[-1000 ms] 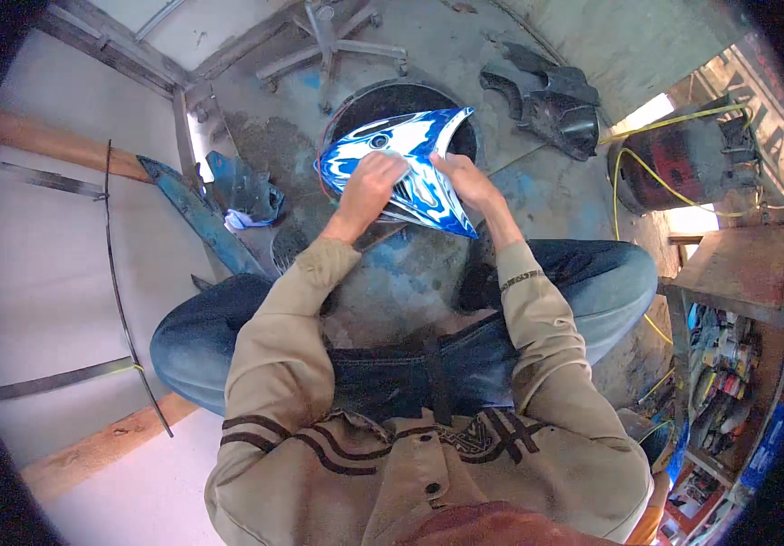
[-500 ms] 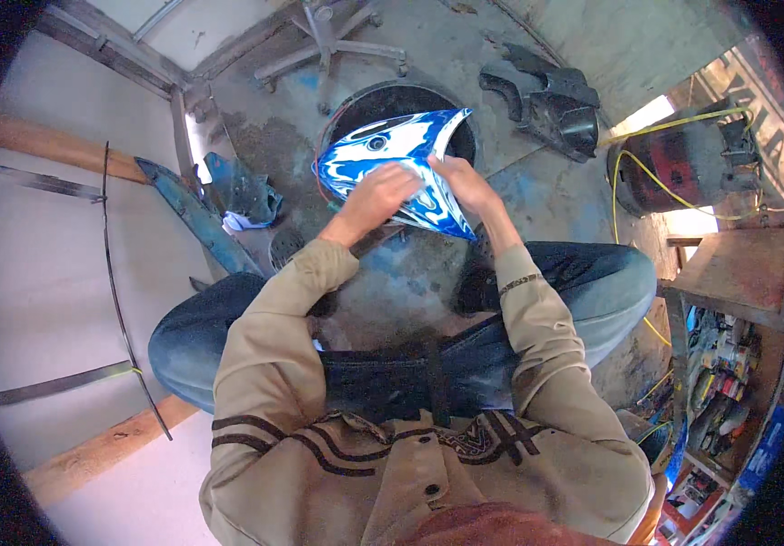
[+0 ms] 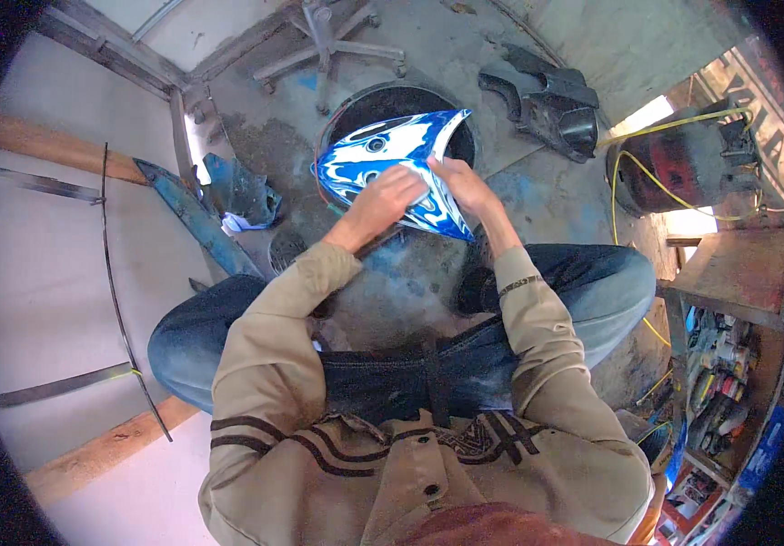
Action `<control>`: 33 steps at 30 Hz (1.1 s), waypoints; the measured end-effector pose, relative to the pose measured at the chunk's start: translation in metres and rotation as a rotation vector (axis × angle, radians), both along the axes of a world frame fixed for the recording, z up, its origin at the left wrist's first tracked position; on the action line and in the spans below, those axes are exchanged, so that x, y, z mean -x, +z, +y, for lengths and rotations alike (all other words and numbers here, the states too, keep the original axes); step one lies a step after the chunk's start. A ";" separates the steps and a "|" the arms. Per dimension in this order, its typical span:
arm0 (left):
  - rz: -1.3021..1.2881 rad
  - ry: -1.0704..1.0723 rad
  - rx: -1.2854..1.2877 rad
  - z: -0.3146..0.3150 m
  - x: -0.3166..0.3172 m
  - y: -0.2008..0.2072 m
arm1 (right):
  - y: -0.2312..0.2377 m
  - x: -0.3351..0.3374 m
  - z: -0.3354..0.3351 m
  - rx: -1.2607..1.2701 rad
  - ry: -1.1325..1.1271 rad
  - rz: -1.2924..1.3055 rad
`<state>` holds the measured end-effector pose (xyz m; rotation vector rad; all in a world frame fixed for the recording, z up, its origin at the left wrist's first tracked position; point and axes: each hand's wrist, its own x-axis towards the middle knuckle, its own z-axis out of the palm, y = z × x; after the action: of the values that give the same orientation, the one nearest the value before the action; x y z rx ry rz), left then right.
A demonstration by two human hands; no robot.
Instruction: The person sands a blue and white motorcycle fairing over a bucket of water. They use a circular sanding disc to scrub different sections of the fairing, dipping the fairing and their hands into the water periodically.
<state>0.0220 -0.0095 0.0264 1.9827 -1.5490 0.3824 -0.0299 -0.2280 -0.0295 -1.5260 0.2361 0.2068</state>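
Observation:
A glossy blue-and-white motorcycle fairing panel (image 3: 376, 144) with round holes lies over a black round tub (image 3: 351, 114), its pointed end to the left. My left hand (image 3: 385, 206) is closed, its fingertips pressed on the panel's upper face near the middle. Something pale may be under those fingers, but I cannot make it out. At the panel's right side, my right hand (image 3: 465, 187) grips the edge, the thumb on top and the other fingers partly hidden.
A black plastic part (image 3: 551, 100) lies on the floor at the back right, near a dark drum (image 3: 674, 164) with a yellow hose. A wheeled chair base (image 3: 324, 45) stands behind the tub. Blue panels (image 3: 187, 214) lean at left; a cluttered wooden shelf (image 3: 742, 264) stands at right.
My left hand has slid slightly to the right and toward the panel's wide end, uncovering another hole. My right hand keeps its grip on the edge.

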 end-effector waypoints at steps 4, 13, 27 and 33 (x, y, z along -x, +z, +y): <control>0.007 0.075 0.006 0.013 -0.017 -0.003 | 0.003 -0.002 0.005 -0.105 0.015 0.055; 0.139 0.046 -0.003 0.011 -0.009 0.000 | 0.011 0.003 0.010 -0.063 0.003 0.030; 0.042 -0.031 0.000 0.006 -0.002 -0.009 | 0.003 0.002 0.004 0.105 -0.008 -0.016; 0.079 0.082 0.054 0.003 0.005 -0.005 | 0.008 0.003 0.006 -0.070 -0.025 -0.006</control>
<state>0.0165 -0.0065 0.0212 1.9995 -1.3981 0.3701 -0.0325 -0.2217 -0.0212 -1.4530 0.2407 0.1881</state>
